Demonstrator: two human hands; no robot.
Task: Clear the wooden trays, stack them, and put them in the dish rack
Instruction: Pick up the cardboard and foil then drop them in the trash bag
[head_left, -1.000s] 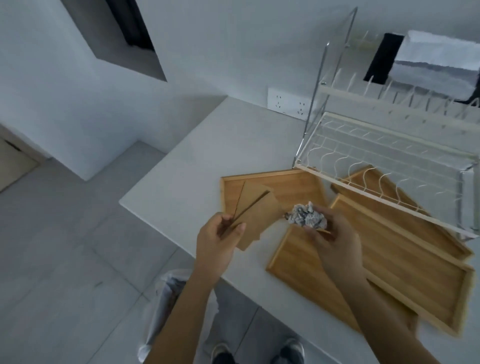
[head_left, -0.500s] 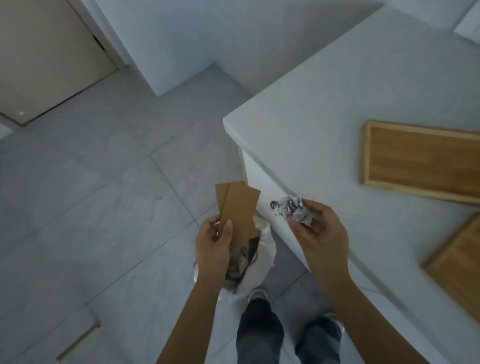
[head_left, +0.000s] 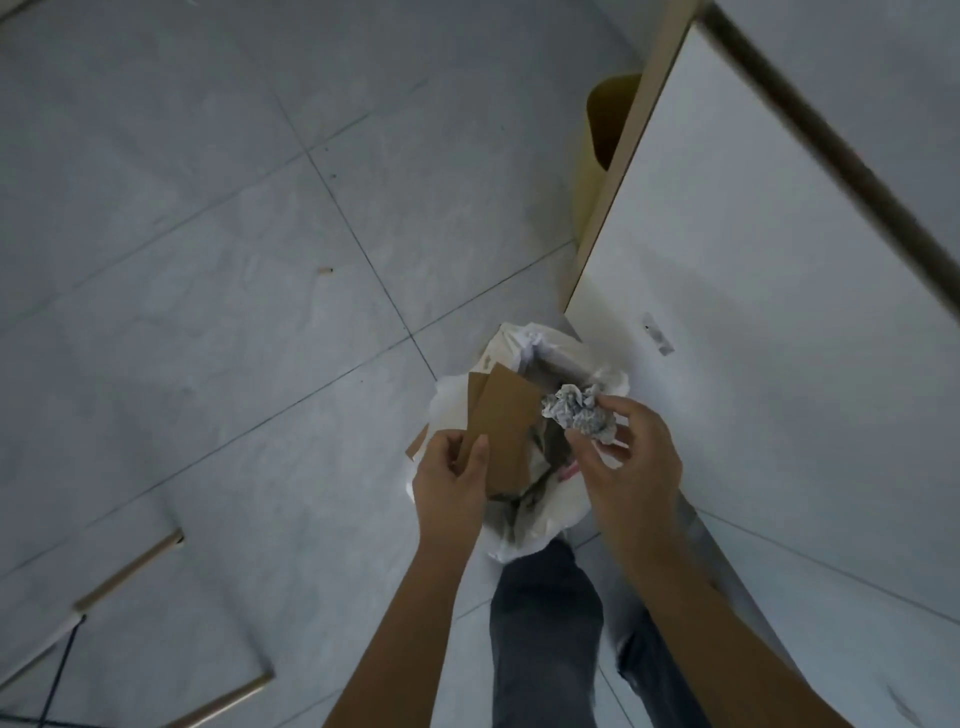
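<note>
I look straight down at the floor beside the white counter cabinet (head_left: 753, 291). My left hand (head_left: 454, 483) pinches brown cardboard pieces (head_left: 506, 421) upright over a waste bin lined with a white plastic bag (head_left: 545, 499). Just to the right, my right hand (head_left: 628, 457) grips a crumpled ball of grey-white paper (head_left: 579, 413), also above the bin's mouth. Scrap paper lies inside the bin. The wooden trays and the dish rack are out of view.
The bin stands on grey floor tiles against the cabinet's corner. My legs in dark trousers (head_left: 545, 639) stand right behind it. A brownish rounded object (head_left: 605, 130) leans behind the cabinet. Wooden strips (head_left: 130, 566) lie on the floor at the lower left.
My view has swung from the counter with the trays down to the floor. Both hands carried the cardboard and the paper ball off the counter and now hold them over the bin.
</note>
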